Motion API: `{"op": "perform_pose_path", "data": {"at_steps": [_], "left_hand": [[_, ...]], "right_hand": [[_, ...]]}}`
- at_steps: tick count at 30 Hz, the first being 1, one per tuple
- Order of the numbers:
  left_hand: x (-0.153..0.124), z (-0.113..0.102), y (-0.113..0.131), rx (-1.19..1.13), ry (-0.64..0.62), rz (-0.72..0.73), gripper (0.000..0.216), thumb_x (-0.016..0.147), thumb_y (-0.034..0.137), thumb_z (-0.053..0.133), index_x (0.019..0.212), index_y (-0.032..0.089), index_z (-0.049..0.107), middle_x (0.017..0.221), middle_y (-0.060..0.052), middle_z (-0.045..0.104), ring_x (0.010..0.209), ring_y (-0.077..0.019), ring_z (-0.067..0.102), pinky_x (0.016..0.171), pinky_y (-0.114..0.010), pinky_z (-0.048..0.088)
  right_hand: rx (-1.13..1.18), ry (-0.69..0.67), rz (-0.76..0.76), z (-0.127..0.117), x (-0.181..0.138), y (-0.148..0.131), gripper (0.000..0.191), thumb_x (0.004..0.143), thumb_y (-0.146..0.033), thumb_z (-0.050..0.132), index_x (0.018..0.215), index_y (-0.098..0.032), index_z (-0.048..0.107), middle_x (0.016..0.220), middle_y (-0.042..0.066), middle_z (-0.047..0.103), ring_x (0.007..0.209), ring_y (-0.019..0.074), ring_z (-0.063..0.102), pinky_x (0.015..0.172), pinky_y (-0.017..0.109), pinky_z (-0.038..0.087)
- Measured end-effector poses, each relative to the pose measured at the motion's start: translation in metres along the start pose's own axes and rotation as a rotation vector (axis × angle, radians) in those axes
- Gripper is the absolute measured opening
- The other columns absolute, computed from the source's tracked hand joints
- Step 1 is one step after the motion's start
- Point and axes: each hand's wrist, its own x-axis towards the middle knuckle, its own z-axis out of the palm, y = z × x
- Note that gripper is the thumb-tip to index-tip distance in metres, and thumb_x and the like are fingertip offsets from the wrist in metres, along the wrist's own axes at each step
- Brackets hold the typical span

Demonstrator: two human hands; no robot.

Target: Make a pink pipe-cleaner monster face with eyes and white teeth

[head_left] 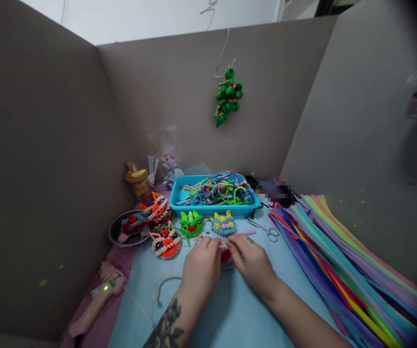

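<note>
My left hand (201,265) and my right hand (255,267) meet over the blue table surface, fingertips pinched close together. Between them is a small pale piece, and just below it a round red-and-pink fuzzy piece (226,258) is partly covered by my fingers. Its exact kind is hard to make out. Just beyond my hands sit a green fuzzy animal head (191,224) and a light-blue one with yellow horns (224,224). An orange and cream head (166,244) lies to the left. Small scissors (268,231) rest to the right of my right hand.
A blue tray (179,209) of tangled pipe cleaners stands behind. Bundles of long coloured pipe cleaners (342,270) fill the right side. At left are a metal bowl (114,237), a pink glue gun (96,304) and a lidded jar (138,181). A green ornament (228,96) hangs before the grey partition.
</note>
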Motion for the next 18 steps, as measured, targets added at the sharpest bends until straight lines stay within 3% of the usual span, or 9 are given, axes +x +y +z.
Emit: {"op": "perform_pose_path", "data": {"at_steps": [7, 18], "left_hand": [[-0.0011, -0.0025, 0.0014, 0.181, -0.045, -0.010, 0.016, 0.089, 0.017, 0.045, 0.091, 0.019, 0.061, 0.088, -0.004, 0.064, 0.079, -0.0195, 0.062, 0.068, -0.028, 0.046], [-0.0019, -0.0013, 0.0003, 0.162, -0.035, -0.012, 0.016, 0.089, 0.018, 0.046, 0.095, 0.021, 0.061, 0.089, -0.003, 0.065, 0.080, -0.0185, 0.063, 0.067, -0.026, 0.046]], "right_hand": [[-0.044, 0.020, -0.046, -0.0038, 0.0016, 0.0031, 0.015, 0.091, -0.018, 0.045, 0.091, -0.017, 0.060, 0.080, 0.006, 0.065, 0.075, 0.0180, 0.063, 0.070, 0.029, 0.049], [-0.043, 0.042, -0.074, -0.0061, 0.0051, 0.0006, 0.015, 0.092, -0.018, 0.044, 0.092, -0.017, 0.059, 0.079, 0.006, 0.065, 0.075, 0.0187, 0.062, 0.070, 0.030, 0.048]]}}
